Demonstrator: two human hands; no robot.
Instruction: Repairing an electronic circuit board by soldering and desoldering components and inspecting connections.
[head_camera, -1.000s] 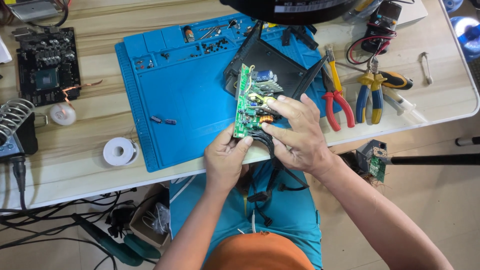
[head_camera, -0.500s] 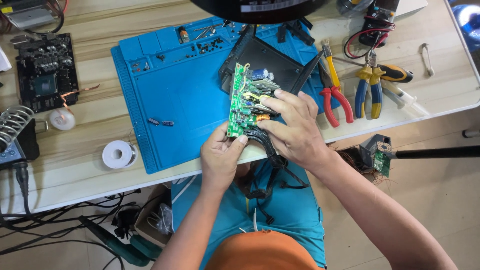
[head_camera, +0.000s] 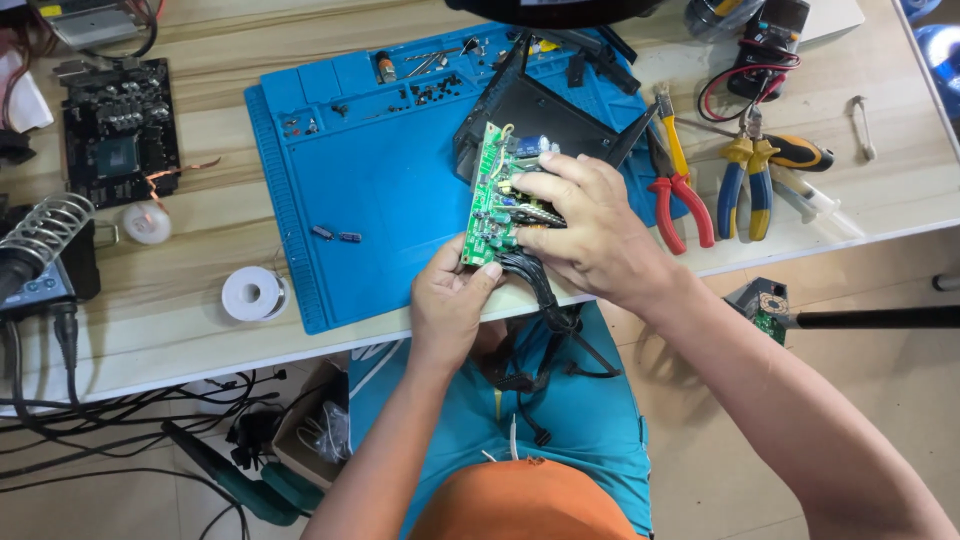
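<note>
A pale wooden workbench (head_camera: 200, 330) filled the upper part of the view, seen from above, with a tan floor (head_camera: 900, 400) below its front edge and a tangle of dark cables (head_camera: 110, 430) hanging under its left end. A large blue silicone work mat (head_camera: 380, 190) covered the middle of the bench, its top compartments dotted with small screws and parts. A green circuit board (head_camera: 487, 195) stood tilted on its long edge over the mat's front right area, close to the bench edge. The left hand (head_camera: 447, 300) pinched the board's lower corner between thumb and fingers. The right hand (head_camera: 590, 225) was curled over the board's component side, fingers closed around it; what the fingertips pressed on was probably hidden parts, too covered to tell. A bundle of black wires (head_camera: 545, 320) trailed from the board down toward the person's lap. Just behind the board lay a black metal casing (head_camera: 540, 115). To the right rested red-handled pliers (head_camera: 680, 195) and blue-and-yellow pliers (head_camera: 745, 180). On the left sat a spool of solder (head_camera: 252, 293), a coiled soldering iron stand (head_camera: 45, 230) and a dark motherboard (head_camera: 120, 145).
</note>
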